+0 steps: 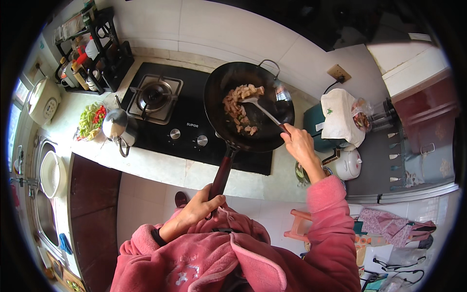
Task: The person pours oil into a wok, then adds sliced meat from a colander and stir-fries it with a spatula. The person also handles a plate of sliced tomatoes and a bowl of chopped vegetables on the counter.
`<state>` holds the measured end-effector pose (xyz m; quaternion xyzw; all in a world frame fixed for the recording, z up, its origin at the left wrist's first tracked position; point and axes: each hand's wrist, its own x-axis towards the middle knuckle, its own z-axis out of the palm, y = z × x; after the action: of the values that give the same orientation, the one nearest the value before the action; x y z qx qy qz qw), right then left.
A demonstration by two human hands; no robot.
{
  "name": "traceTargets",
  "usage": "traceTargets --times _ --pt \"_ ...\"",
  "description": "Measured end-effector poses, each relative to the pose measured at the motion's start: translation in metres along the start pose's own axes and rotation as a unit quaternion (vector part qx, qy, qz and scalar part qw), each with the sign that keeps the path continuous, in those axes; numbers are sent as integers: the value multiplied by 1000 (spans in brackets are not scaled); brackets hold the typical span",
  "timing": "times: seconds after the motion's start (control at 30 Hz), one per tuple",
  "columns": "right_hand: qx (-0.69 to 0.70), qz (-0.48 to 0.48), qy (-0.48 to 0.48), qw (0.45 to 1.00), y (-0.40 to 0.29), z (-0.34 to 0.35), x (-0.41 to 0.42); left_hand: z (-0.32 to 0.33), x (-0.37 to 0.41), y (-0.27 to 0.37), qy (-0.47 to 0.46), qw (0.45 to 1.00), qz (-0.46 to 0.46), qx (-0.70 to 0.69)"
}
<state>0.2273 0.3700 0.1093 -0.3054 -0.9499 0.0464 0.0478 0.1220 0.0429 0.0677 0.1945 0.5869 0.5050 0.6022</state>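
A dark wok [270, 133] sits over the right side of the black gas hob [153, 137]. My left hand [204, 204] is wrapped around its reddish-brown handle [223, 171]. My right hand [300, 143] grips the dark end of a metal wok spatula [264, 110], whose blade lies among the food. Browned pieces of meat [233, 100] are heaped on the left and upper part of the wok's inside, with a few bits of green among them. The wok's wire loop handle [271, 64] points to the wall.
Left of the hob stand a metal kettle [118, 127], a plate of chopped green and red peppers [89, 124] and a bottle rack [98, 73]. A colander [53, 174] is at the sink [45, 219]. Rightward are a towel-covered appliance [337, 113] and a white lidded pot [348, 164].
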Motion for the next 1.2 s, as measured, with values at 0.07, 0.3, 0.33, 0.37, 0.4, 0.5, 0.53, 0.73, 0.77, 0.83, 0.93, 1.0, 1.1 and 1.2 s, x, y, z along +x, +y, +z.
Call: traceTargets --times 0.07,0.3,0.33,0.37,0.4,0.5,0.53,0.73,0.77,0.83,0.93,1.0,1.1,1.2 --pt "42 -19 -24 999 2 -4 -6 0 2 -5 1 1000 6 -11" --pt "14 19 -120 992 11 -67 -41 -2 -1 -5 2 1000 -1 -2" --pt "-14 19 -102 994 14 -70 -42 -2 -1 -6 2 1000 9 -6" --pt "-26 27 -98 994 13 -68 -39 -2 -2 -7 3 1000 19 -10" --pt "-37 39 -94 994 14 -62 -35 -1 -2 -9 1 1000 28 -11" --pt "-14 25 -42 999 15 -25 -19 -12 6 -29 -31 992 35 -114" --pt "5 13 -19 1000 13 -9 -15 -10 4 -22 -10 991 82 -107" --pt "85 -15 -32 996 -8 -17 -12 -38 25 -53 100 988 69 -100" --pt "75 -7 -44 996 -14 -27 -11 -43 29 -58 117 987 64 -94" --pt "45 -8 -20 999 -19 -34 -8 -50 39 -66 141 985 47 -86" --pt "-18 -23 55 998 -3 -9 11 -52 47 -66 149 984 37 -88" --pt "-43 -2 78 996 1 5 21 -54 53 -69 153 983 39 -96" --pt "-52 5 66 996 -4 15 18 -63 66 -75 157 985 31 -64" --pt "-19 -8 12 1000 -12 7 -4 -73 80 -81 178 982 40 -47"
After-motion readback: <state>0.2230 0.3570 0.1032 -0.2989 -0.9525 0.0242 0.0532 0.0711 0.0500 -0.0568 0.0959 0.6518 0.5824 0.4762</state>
